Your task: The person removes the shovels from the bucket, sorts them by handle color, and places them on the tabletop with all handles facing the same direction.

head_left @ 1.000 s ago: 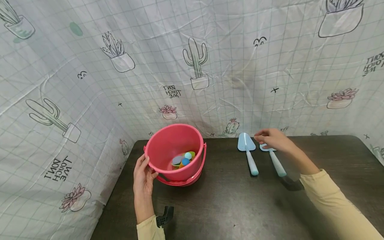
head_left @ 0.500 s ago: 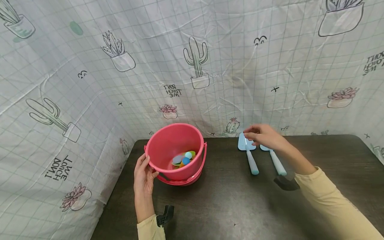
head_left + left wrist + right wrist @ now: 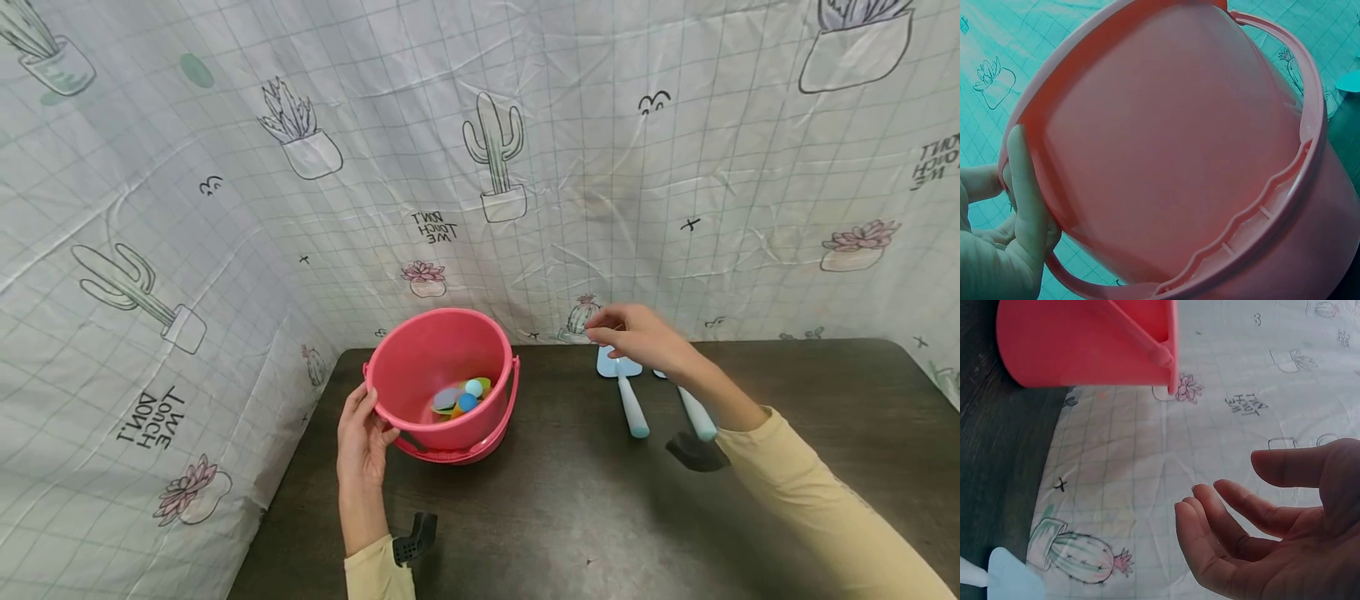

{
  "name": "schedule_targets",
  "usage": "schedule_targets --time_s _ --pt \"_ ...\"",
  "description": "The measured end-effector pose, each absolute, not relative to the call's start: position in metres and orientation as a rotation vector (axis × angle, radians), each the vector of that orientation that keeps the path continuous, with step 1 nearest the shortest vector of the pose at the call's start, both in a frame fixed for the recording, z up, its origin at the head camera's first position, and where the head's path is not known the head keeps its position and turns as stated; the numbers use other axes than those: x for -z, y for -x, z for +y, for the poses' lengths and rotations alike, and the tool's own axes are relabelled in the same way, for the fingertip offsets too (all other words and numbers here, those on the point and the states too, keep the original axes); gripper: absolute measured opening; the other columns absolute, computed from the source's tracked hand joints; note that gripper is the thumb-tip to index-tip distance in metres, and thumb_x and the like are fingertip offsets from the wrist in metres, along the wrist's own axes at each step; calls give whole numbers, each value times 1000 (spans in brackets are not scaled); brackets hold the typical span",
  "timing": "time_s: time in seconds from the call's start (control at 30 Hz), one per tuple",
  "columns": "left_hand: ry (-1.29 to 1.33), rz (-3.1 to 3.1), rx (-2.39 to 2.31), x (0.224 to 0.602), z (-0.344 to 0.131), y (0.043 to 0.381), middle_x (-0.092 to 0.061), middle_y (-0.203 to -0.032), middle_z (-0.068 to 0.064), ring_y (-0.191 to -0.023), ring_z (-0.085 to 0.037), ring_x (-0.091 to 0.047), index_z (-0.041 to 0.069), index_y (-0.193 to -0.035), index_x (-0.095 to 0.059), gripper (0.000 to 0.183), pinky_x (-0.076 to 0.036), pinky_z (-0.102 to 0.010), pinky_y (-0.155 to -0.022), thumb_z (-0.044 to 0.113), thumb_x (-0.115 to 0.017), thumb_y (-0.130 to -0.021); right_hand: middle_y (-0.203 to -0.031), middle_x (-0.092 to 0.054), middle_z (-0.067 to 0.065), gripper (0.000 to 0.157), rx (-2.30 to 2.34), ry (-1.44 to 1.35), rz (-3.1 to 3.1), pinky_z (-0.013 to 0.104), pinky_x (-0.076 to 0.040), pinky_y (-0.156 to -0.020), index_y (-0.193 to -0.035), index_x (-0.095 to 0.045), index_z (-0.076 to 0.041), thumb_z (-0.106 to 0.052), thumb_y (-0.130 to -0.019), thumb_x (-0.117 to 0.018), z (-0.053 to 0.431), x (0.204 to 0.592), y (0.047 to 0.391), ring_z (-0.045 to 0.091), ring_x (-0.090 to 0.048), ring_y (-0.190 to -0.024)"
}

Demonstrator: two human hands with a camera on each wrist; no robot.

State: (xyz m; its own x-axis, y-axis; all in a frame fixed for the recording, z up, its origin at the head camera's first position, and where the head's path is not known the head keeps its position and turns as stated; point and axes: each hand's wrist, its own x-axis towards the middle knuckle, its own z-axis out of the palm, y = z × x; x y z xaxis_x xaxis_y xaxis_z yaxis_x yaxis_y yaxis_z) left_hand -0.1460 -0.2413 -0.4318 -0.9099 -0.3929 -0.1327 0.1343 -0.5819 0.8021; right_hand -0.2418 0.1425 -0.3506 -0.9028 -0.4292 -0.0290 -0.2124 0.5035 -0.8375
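Here we see the left hand (image 3: 362, 442) gripping one bucket (image 3: 427, 358) by its rim, left on the table (image 3: 540, 517), while the right hand (image 3: 647, 337) hovers, fingers loosely curved, holding nothing, near two shovels (image 3: 632, 408) lying side by side

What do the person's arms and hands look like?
The left sleeve and right sleeve are pale yellow. The left hand and right hand are bare. A holey black piece is at the left sleeve, a dark piece by the right.
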Motion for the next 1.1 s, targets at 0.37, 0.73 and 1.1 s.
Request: schedule_targets --time_s 0.37,0.73,1.1 --pt "-415 -1258 2506 432 -241 147 -70 -101 -8 -69 -13 -69 2 -138 -50 31 -59 -24 -52 10 -53 -109 -121 -70 18 29 1334 684 2532 37 -59 -79 -124 -66 4 -18 -104 -61 114 338 239 25 -66 -98" --pt "-437 -1264 2495 432 -242 145 -71 -100 -8 -69 -14 -70 3 -136 -51 29 -59 -24 -52 10 -53 -109 -114 -72 18 27 1268 769 2535 39 -60 -81 -120 -67 6 -15 -103 -60 79 325 235 25 -69 -92" --pt "-409 -1261 2505 433 -242 145 -71 -100 -7 -69 -13 -70 2 -137 -50 30 -60 -24 -53 10 -53 -109 -106 -74 14 25 1222 871 2542 37 -58 -77 -116 -70 3 -15 -100 -62 50 316 233 27 -68 -94"
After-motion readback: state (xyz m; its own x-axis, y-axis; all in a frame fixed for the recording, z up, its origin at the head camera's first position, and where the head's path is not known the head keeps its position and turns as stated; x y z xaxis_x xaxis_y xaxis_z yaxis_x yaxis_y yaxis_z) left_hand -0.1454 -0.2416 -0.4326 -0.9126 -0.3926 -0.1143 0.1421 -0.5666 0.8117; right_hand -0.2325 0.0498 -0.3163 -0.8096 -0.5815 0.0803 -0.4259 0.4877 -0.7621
